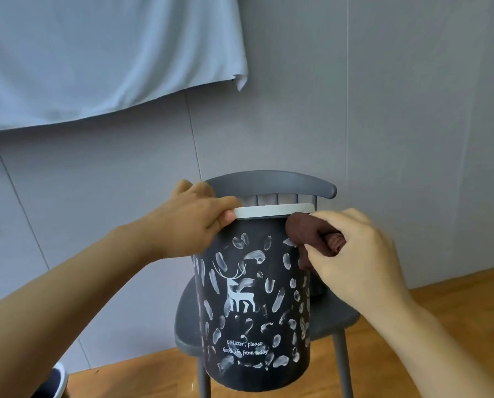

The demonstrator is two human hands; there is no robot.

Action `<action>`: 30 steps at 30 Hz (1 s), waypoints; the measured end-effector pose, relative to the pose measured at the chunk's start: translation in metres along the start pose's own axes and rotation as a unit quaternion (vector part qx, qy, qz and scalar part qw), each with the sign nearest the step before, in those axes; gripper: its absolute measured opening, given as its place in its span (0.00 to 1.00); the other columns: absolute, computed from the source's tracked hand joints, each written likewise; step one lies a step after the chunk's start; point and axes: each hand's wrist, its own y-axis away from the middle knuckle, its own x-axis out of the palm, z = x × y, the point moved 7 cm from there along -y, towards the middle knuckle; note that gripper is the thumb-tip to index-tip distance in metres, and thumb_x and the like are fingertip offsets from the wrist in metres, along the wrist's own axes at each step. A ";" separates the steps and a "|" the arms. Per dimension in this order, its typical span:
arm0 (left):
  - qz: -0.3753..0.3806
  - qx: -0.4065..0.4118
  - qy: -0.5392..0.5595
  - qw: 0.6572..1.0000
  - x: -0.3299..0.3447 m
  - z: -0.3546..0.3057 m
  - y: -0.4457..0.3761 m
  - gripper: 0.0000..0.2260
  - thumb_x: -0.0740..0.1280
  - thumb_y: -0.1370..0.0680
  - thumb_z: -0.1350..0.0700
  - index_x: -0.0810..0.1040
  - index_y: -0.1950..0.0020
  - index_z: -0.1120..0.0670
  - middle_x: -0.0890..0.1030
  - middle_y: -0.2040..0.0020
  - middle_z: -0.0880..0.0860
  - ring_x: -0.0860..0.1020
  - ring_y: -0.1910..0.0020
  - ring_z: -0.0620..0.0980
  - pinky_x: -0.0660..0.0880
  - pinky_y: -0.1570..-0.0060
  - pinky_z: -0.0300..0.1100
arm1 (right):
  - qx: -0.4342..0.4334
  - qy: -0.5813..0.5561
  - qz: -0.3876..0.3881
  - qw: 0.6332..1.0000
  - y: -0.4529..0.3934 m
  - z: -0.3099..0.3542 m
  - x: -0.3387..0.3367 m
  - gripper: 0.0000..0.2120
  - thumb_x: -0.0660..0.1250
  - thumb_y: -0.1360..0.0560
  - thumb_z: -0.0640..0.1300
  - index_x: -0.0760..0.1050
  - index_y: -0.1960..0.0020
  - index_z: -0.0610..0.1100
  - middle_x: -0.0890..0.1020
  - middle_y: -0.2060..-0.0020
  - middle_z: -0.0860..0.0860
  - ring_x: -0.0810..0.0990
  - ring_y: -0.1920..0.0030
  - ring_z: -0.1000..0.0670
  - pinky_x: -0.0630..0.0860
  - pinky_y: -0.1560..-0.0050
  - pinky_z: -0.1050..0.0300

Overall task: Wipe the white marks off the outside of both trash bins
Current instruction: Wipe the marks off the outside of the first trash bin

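Both hands grip: left hand [199, 222] fingers curl over bin [254, 311] rim, right hand [354, 254] fingers clamp brown cloth [306, 231].

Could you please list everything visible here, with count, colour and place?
bin: one, dark with white smears, a white deer and lettering, on the chair seat
rim: one, white, top of the bin
cloth: one, brown, bunched against the bin's upper right
chair: one, grey, by the wall
sheet: one, pale blue, hung upper left
wall: grey panels, behind
floor: wooden, below
left hand: one, gripping the rim
right hand: one, gripping the cloth
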 end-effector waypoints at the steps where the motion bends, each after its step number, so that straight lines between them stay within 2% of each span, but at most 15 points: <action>1: 0.004 0.003 0.104 0.995 0.005 0.001 0.002 0.13 0.49 0.15 0.47 0.71 0.38 0.40 0.79 0.53 0.43 0.73 0.47 0.46 0.66 0.41 0.44 | -0.005 -0.001 -0.003 1.000 -0.002 0.002 0.005 0.19 0.79 0.30 0.42 0.84 0.43 0.60 0.80 0.52 0.59 0.80 0.55 0.51 0.78 0.59 0.57; 2: 0.004 -0.001 0.201 0.980 0.010 0.003 0.004 0.12 0.52 0.14 0.51 0.72 0.37 0.38 0.80 0.52 0.43 0.76 0.49 0.43 0.70 0.45 0.40 | -0.009 -0.003 -0.001 1.000 -0.003 0.003 0.011 0.20 0.79 0.30 0.42 0.84 0.42 0.60 0.80 0.51 0.59 0.80 0.54 0.51 0.77 0.58 0.59; 4: -0.011 -0.001 0.276 0.961 0.010 0.009 0.006 0.13 0.55 0.14 0.54 0.74 0.40 0.37 0.81 0.52 0.41 0.78 0.52 0.42 0.72 0.52 0.35 | -0.012 -0.016 0.026 0.999 -0.006 0.002 0.022 0.21 0.77 0.27 0.43 0.79 0.40 0.62 0.77 0.48 0.59 0.78 0.50 0.53 0.72 0.54 0.67; 7: 0.000 0.005 0.270 0.963 0.008 0.010 0.000 0.10 0.55 0.16 0.53 0.75 0.47 0.43 0.80 0.56 0.46 0.78 0.55 0.46 0.74 0.54 0.45 | -0.009 -0.046 0.107 0.993 -0.006 -0.002 0.041 0.24 0.72 0.23 0.39 0.72 0.37 0.64 0.75 0.45 0.57 0.77 0.45 0.54 0.70 0.50 0.73; 9: -0.002 0.004 0.235 0.972 0.008 0.000 -0.011 0.09 0.53 0.19 0.48 0.72 0.53 0.46 0.78 0.61 0.49 0.76 0.60 0.49 0.74 0.56 0.51 | -0.005 -0.065 0.113 0.992 -0.008 -0.003 0.044 0.26 0.70 0.23 0.36 0.72 0.36 0.63 0.76 0.43 0.57 0.77 0.45 0.56 0.70 0.48 0.75; 11: -0.034 -0.004 0.177 0.984 0.009 -0.012 -0.019 0.15 0.51 0.18 0.41 0.68 0.57 0.47 0.76 0.66 0.49 0.75 0.64 0.48 0.73 0.59 0.52 | -0.016 -0.036 0.105 0.994 -0.009 -0.003 0.046 0.27 0.69 0.23 0.35 0.70 0.35 0.63 0.76 0.42 0.57 0.76 0.46 0.56 0.72 0.47 0.70; 13: -0.062 -0.012 0.165 0.984 0.010 -0.015 -0.023 0.20 0.49 0.17 0.36 0.69 0.59 0.47 0.76 0.67 0.49 0.76 0.64 0.47 0.73 0.58 0.51 | -0.022 -0.004 0.096 0.995 -0.011 -0.004 0.046 0.28 0.69 0.23 0.34 0.69 0.34 0.63 0.75 0.42 0.56 0.76 0.46 0.52 0.75 0.48 0.60; 17: -0.042 -0.005 0.174 0.984 0.012 -0.008 -0.026 0.19 0.53 0.16 0.40 0.71 0.60 0.49 0.76 0.67 0.48 0.76 0.63 0.48 0.75 0.57 0.51 | -0.013 0.029 0.084 0.996 -0.020 -0.013 0.032 0.29 0.70 0.27 0.32 0.73 0.37 0.60 0.76 0.45 0.56 0.78 0.47 0.48 0.78 0.49 0.52; 21: -0.033 -0.004 0.176 0.984 0.011 -0.007 -0.031 0.19 0.53 0.18 0.43 0.70 0.64 0.50 0.75 0.69 0.50 0.75 0.65 0.51 0.76 0.60 0.52 | -0.038 0.025 0.102 0.994 -0.022 -0.004 0.033 0.29 0.72 0.30 0.32 0.73 0.40 0.61 0.77 0.46 0.56 0.78 0.49 0.48 0.80 0.50 0.47; 23: -0.042 -0.012 0.172 0.984 0.011 -0.007 -0.034 0.19 0.52 0.20 0.42 0.69 0.66 0.50 0.75 0.70 0.51 0.74 0.66 0.52 0.74 0.62 0.50 | -0.045 0.029 0.108 0.993 -0.019 -0.001 0.037 0.28 0.72 0.30 0.34 0.72 0.40 0.61 0.76 0.47 0.56 0.78 0.49 0.48 0.81 0.51 0.44; 25: -0.064 -0.016 0.168 0.984 0.012 -0.007 -0.036 0.23 0.51 0.20 0.39 0.68 0.66 0.52 0.73 0.71 0.52 0.74 0.68 0.53 0.72 0.64 0.49 | -0.048 0.034 0.098 0.993 -0.015 -0.002 0.038 0.25 0.72 0.30 0.41 0.72 0.39 0.61 0.75 0.47 0.57 0.78 0.51 0.48 0.81 0.52 0.44; 28: -0.100 0.008 0.140 0.985 0.012 -0.012 -0.035 0.25 0.51 0.17 0.36 0.68 0.66 0.50 0.72 0.73 0.50 0.73 0.70 0.49 0.73 0.63 0.50 | -0.048 0.031 0.075 0.996 -0.006 0.000 0.037 0.21 0.69 0.29 0.61 0.73 0.37 0.62 0.75 0.48 0.61 0.78 0.51 0.54 0.80 0.53 0.56; 30: -0.108 0.030 0.120 0.986 0.010 -0.017 -0.034 0.20 0.48 0.17 0.36 0.72 0.57 0.45 0.74 0.71 0.46 0.74 0.68 0.46 0.73 0.61 0.49 | -0.049 0.027 0.046 0.997 -0.002 0.002 0.036 0.19 0.65 0.26 0.67 0.73 0.38 0.62 0.75 0.48 0.61 0.78 0.51 0.55 0.78 0.55 0.60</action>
